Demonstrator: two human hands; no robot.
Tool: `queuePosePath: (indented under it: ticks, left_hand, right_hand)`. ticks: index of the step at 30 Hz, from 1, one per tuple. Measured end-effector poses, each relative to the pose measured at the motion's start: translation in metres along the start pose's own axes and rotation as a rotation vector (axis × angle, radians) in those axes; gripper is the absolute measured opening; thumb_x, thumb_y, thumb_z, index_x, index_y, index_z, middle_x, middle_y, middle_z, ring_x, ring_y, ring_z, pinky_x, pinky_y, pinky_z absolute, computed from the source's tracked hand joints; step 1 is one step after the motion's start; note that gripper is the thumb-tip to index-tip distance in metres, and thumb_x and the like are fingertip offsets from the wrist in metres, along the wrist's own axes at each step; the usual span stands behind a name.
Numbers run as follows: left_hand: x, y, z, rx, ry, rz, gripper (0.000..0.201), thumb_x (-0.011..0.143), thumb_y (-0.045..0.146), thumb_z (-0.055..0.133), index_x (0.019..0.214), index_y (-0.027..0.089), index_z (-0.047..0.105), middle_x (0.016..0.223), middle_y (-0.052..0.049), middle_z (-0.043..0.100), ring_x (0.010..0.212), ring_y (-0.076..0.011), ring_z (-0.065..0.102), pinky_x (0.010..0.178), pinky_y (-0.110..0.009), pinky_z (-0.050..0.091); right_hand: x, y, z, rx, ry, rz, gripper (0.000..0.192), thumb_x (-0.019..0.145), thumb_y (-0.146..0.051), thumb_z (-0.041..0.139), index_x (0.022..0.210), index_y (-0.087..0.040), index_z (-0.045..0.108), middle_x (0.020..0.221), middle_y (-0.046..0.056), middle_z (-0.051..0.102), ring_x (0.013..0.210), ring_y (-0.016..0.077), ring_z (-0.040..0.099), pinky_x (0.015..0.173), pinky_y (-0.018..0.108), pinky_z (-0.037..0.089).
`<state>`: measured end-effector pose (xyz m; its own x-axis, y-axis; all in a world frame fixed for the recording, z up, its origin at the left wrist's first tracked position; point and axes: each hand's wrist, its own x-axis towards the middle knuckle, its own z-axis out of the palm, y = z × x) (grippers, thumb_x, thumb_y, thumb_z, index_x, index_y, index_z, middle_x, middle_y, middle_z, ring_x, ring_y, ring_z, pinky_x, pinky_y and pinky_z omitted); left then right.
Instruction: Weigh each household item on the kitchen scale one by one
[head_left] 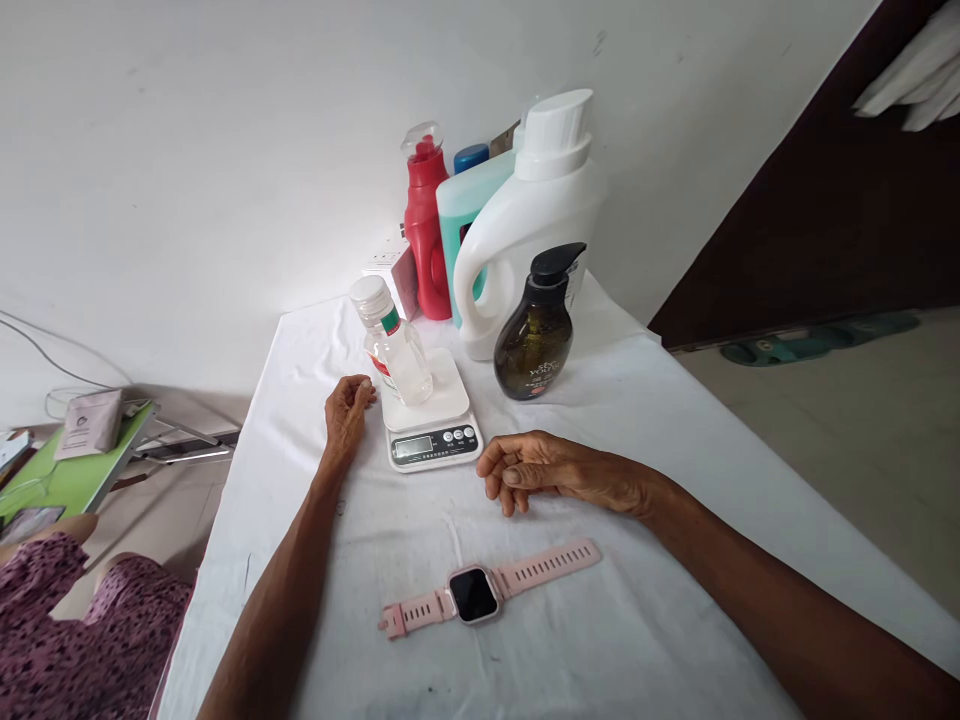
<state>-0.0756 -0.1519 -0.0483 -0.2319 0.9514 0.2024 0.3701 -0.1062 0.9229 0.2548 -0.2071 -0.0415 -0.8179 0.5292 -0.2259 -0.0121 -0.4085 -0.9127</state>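
Note:
A small clear bottle (396,350) with a white cap stands on a white kitchen scale (430,420) in the middle of the white-covered table (660,430). My left hand (346,412) rests on the cloth just left of the scale, fingers curled, holding nothing. My right hand (547,470) lies on the cloth to the right of the scale's display, fingers loosely curled, also holding nothing. A pink smartwatch (480,592) lies flat on the cloth in front of both hands.
Behind the scale stand a dark pump bottle (536,335), a large white detergent jug (540,220), a teal jug (465,215) and a red bottle (424,225) against the wall. A green folding table (71,475) sits at the left. The doorway floor lies to the right.

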Motion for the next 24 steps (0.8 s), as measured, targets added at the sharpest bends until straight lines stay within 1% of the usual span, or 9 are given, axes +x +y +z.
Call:
queuePosePath:
  ticks: [6,9,11,13,15,17,18,21,24]
  left_hand:
    - [0.000,0.000,0.001,-0.002,-0.006,-0.002,0.037,0.088,0.054,0.071,0.098,0.018,0.071,0.089,-0.008,0.076,0.079,-0.0201,0.071,0.077,-0.035,0.058]
    - [0.000,-0.002,0.000,0.002,-0.010,0.004,0.046,0.093,0.063,0.065,0.098,0.017,0.071,0.090,-0.010,0.075,0.080,-0.0204,0.071,0.078,-0.036,0.057]
    - [-0.002,0.001,-0.001,-0.015,-0.006,0.030,0.054,0.095,0.069,0.058,0.106,0.017,0.070,0.098,-0.011,0.075,0.083,-0.0214,0.071,0.079,-0.036,0.057]
    - [-0.006,0.012,-0.001,-0.019,-0.007,0.102,0.060,0.093,0.071,0.060,0.120,0.019,0.068,0.112,-0.014,0.074,0.095,-0.0245,0.072,0.083,-0.039,0.057]
    - [-0.010,0.031,0.003,0.019,-0.011,0.211,0.067,0.086,0.069,0.072,0.132,0.022,0.063,0.128,-0.015,0.070,0.115,-0.0288,0.069,0.093,-0.041,0.056]
    - [-0.012,0.052,0.011,0.079,-0.019,0.301,0.073,0.079,0.063,0.083,0.137,0.024,0.060,0.139,-0.014,0.066,0.128,-0.0312,0.064,0.102,-0.043,0.053]
    - [-0.013,0.062,0.016,0.104,-0.022,0.321,0.073,0.077,0.059,0.086,0.136,0.025,0.060,0.140,-0.013,0.065,0.129,-0.0312,0.063,0.103,-0.043,0.053]
    - [-0.010,0.082,0.032,0.152,0.016,0.292,0.061,0.075,0.053,0.089,0.122,0.023,0.064,0.122,-0.010,0.073,0.111,-0.0281,0.070,0.096,-0.042,0.055]
    - [-0.007,0.089,0.042,0.181,0.108,0.231,0.054,0.071,0.051,0.092,0.108,0.021,0.066,0.100,-0.007,0.076,0.091,-0.0252,0.072,0.085,-0.039,0.057]
  right_hand:
    - [0.000,0.001,-0.001,-0.004,-0.001,-0.009,0.045,0.091,-0.052,0.082,0.114,-0.015,0.069,0.107,0.009,0.074,0.091,0.0191,0.074,0.085,0.034,0.057]
    - [0.001,0.001,-0.002,0.002,-0.014,-0.005,0.046,0.091,-0.053,0.083,0.114,-0.015,0.069,0.107,0.009,0.074,0.091,0.0191,0.074,0.086,0.034,0.057]
    - [0.003,0.002,-0.004,0.015,-0.025,-0.009,0.047,0.090,-0.053,0.083,0.114,-0.015,0.069,0.107,0.009,0.074,0.091,0.0190,0.074,0.086,0.034,0.057]
    - [0.003,0.002,-0.005,0.027,-0.034,-0.015,0.047,0.090,-0.054,0.083,0.114,-0.016,0.069,0.106,0.008,0.074,0.091,0.0188,0.074,0.086,0.034,0.057]
    - [0.004,0.003,-0.005,0.030,-0.042,-0.021,0.047,0.090,-0.053,0.083,0.114,-0.015,0.069,0.106,0.008,0.074,0.091,0.0182,0.074,0.086,0.034,0.057]
    - [0.003,0.003,-0.005,0.025,-0.053,-0.029,0.047,0.090,-0.053,0.084,0.115,-0.015,0.069,0.106,0.008,0.075,0.091,0.0176,0.074,0.087,0.034,0.057]
    - [0.003,0.003,-0.005,0.018,-0.057,-0.033,0.047,0.091,-0.052,0.083,0.115,-0.015,0.070,0.107,0.008,0.075,0.091,0.0176,0.074,0.088,0.034,0.057]
    - [0.002,0.004,-0.004,-0.017,-0.055,-0.052,0.048,0.091,-0.052,0.084,0.117,-0.014,0.070,0.107,0.009,0.075,0.091,0.0179,0.075,0.087,0.034,0.058]
    - [0.002,0.006,-0.002,-0.045,-0.039,-0.072,0.051,0.089,-0.053,0.085,0.116,-0.013,0.070,0.105,0.008,0.075,0.089,0.0181,0.076,0.082,0.033,0.058]
